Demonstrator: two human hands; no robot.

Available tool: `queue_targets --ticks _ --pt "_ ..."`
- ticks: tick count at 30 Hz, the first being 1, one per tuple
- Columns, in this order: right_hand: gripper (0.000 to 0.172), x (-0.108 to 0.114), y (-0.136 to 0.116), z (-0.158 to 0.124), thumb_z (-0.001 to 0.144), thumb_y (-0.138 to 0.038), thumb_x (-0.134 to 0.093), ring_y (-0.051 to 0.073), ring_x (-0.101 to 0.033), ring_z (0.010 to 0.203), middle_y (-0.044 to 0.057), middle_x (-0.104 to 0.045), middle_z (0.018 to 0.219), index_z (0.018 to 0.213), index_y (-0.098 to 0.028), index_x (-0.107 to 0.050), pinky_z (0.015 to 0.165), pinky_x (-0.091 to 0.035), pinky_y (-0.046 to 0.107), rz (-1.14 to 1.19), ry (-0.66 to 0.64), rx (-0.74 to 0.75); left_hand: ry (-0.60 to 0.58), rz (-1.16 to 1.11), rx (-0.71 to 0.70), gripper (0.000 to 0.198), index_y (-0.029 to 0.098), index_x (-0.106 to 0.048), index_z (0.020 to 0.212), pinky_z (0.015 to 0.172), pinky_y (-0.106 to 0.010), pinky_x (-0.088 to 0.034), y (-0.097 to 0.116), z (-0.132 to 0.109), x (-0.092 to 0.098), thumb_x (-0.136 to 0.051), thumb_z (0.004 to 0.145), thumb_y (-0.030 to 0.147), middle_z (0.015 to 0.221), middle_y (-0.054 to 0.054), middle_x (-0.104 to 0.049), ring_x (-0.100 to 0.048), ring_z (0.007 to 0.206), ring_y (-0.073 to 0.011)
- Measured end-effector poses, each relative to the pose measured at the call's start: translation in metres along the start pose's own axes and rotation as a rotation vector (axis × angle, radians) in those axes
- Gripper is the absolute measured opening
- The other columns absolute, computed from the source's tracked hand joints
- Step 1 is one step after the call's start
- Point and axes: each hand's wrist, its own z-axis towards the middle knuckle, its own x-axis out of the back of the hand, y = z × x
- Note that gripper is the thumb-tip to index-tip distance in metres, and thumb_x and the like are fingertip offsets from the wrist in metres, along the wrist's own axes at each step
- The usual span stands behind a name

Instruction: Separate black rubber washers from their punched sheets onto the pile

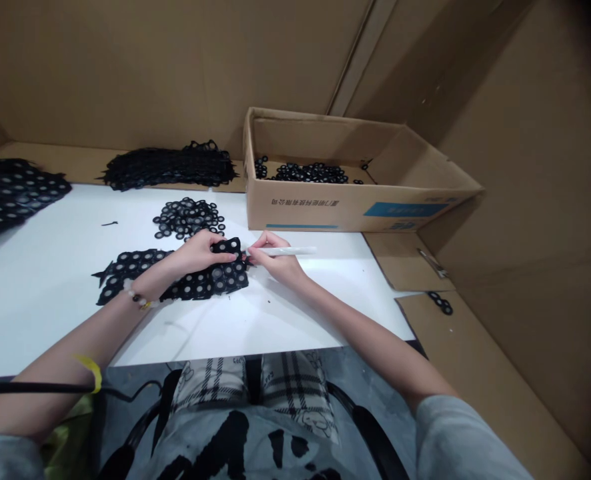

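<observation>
Sitting at a white table (40, 313). Far left, one stack of black holed rubber sheets (10, 197); beside it, one long heap of black strips (168, 168); then one loose pile of small black rings (188, 217) with grey centres. Below that pile lies one holed black sheet (140, 263). Left hand (200, 253), beaded bracelet (138, 295) on wrist, lies on the sheet, grip unclear. Right hand (273, 257) pinches one white stick (288, 251), its tip at the sheet's edge; hands just apart. Further right, one cardboard box (360, 213) holds more rings (308, 173); three joined rings (440, 303) sit on flat cardboard (475, 360).
</observation>
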Motion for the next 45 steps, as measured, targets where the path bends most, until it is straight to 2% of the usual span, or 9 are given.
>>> queue_targets --ticks 9,16,20,23,26,30,36,42,45 --pt "0.019 -0.004 -0.001 -0.004 0.084 -0.034 -0.058 0.014 -0.057 0.065 -0.001 -0.062 0.069 0.073 -0.021 -0.051 0.061 -0.041 0.026 -0.299 0.046 0.125 -0.014 -0.033 -0.009 0.036 0.016 -0.066 0.071 0.061 -0.027 -0.041 0.001 0.0 -0.004 -0.069 0.07 0.052 0.069 -0.001 -0.067 -0.055 0.064 -0.0156" --pt "0.019 0.007 -0.003 0.001 0.085 -0.039 -0.058 0.015 -0.059 0.069 0.001 -0.065 0.076 0.081 -0.021 -0.057 0.064 -0.042 0.026 -0.357 0.005 0.184 -0.009 0.091 -0.014 0.035 0.016 -0.066 0.071 0.061 -0.027 -0.04 0.002 0.0 0.005 -0.066 0.073 0.052 0.069 0.0 -0.067 -0.056 0.065 -0.0164" --pt "0.019 0.032 -0.011 0.008 0.089 -0.039 -0.054 0.015 -0.055 0.065 -0.001 -0.062 0.071 0.1 -0.024 -0.06 0.066 -0.039 0.027 -0.649 -0.042 0.267 0.0 0.083 0.007 0.035 0.017 -0.069 0.085 0.075 -0.03 -0.045 0.003 0.0 0.009 -0.067 0.073 0.05 0.088 -0.003 -0.072 -0.061 0.081 -0.0206" --pt "0.018 0.05 -0.012 0.014 0.091 -0.024 -0.049 0.019 -0.056 0.081 0.004 -0.065 0.092 0.102 -0.025 -0.064 0.073 -0.04 0.03 -0.894 -0.148 0.311 0.069 0.1 -0.023 0.046 0.018 -0.065 0.104 0.089 -0.033 -0.043 0.001 0.001 0.007 -0.07 0.071 0.05 0.11 -0.005 -0.068 -0.059 0.099 -0.0235" --pt "0.031 0.057 -0.01 0.019 0.089 -0.012 -0.043 0.023 -0.054 0.096 0.009 -0.064 0.101 0.102 -0.023 -0.069 0.082 -0.042 0.034 -0.978 -0.167 0.353 0.051 0.1 -0.075 0.044 0.018 -0.062 0.107 0.093 -0.033 -0.041 0.001 0.002 0.002 -0.062 0.078 0.051 0.114 -0.006 -0.065 -0.057 0.103 -0.0232" --pt "0.025 0.046 -0.01 0.018 0.09 -0.026 -0.05 0.021 -0.057 0.091 0.008 -0.066 0.099 0.107 -0.022 -0.069 0.084 -0.044 0.035 -0.745 -0.066 0.346 -0.03 0.048 -0.181 0.034 0.019 -0.062 0.101 0.095 -0.032 -0.041 0.003 0.002 -0.003 -0.054 0.086 0.049 0.108 -0.005 -0.066 -0.057 0.104 -0.0214" --pt "0.029 0.017 -0.002 0.01 0.078 -0.044 -0.064 0.014 -0.06 0.069 0.004 -0.067 0.077 0.081 -0.015 -0.065 0.064 -0.046 0.026 -0.115 -0.193 0.014 -0.061 0.118 -0.199 0.03 0.021 -0.061 0.102 0.087 -0.032 -0.042 0.004 -0.001 -0.007 -0.054 0.087 0.045 0.103 -0.003 -0.066 -0.059 0.096 -0.0209" --pt "0.03 0.014 0.0 0.01 0.069 -0.041 -0.072 0.011 -0.057 0.063 0.001 -0.063 0.069 0.079 -0.014 -0.063 0.061 -0.045 0.024 0.027 -0.229 -0.107 -0.033 0.136 -0.197 0.027 0.023 -0.057 0.104 0.081 -0.032 -0.042 0.003 -0.001 -0.01 -0.056 0.086 0.043 0.099 -0.003 -0.066 -0.06 0.09 -0.0203" --pt "0.026 0.014 -0.001 0.011 0.071 -0.038 -0.07 0.01 -0.055 0.059 0.0 -0.062 0.065 0.078 -0.015 -0.061 0.059 -0.044 0.024 0.043 -0.225 -0.134 0.147 0.23 -0.241 0.031 0.021 -0.055 0.102 0.084 -0.035 -0.038 0.01 -0.005 -0.011 -0.061 0.082 0.044 0.102 -0.004 -0.065 -0.057 0.094 -0.0216"
